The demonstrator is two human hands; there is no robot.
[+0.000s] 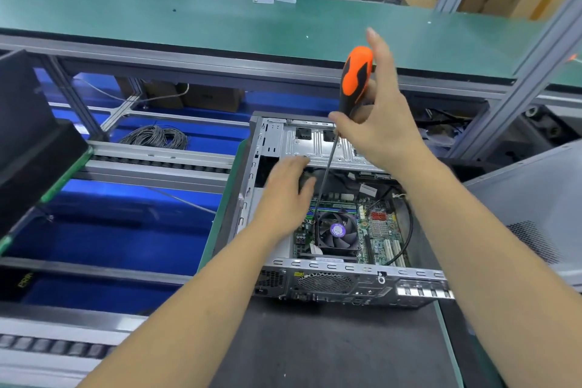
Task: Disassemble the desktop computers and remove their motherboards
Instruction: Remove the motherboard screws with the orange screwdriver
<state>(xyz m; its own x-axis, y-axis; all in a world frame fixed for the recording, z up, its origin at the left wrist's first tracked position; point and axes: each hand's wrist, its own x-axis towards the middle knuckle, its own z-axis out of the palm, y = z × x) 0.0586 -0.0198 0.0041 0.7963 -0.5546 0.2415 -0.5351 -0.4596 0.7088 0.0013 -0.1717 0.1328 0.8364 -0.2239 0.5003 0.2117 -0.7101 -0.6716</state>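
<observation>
An open desktop case [356, 274] lies on its side on a dark mat, rear panel toward me. Inside it sits the green motherboard [379, 235] with a black CPU fan [337, 231] on top. My right hand [382, 123] holds a long screwdriver [357, 75] with an orange and black handle upright; thumb and lower fingers pinch the handle, the upper fingers are stretched out. Its thin shaft runs down to the board just left of the fan. My left hand [288, 195] rests inside the case at the upper left, fingers curled over a dark part I cannot make out.
A grey side panel [535, 214] lies to the right of the case. A coil of grey cable [156, 137] lies on the blue lower level to the left, beside roller rails [157, 164]. A green conveyor belt [220, 22] crosses behind; a black bin [28, 135] stands far left.
</observation>
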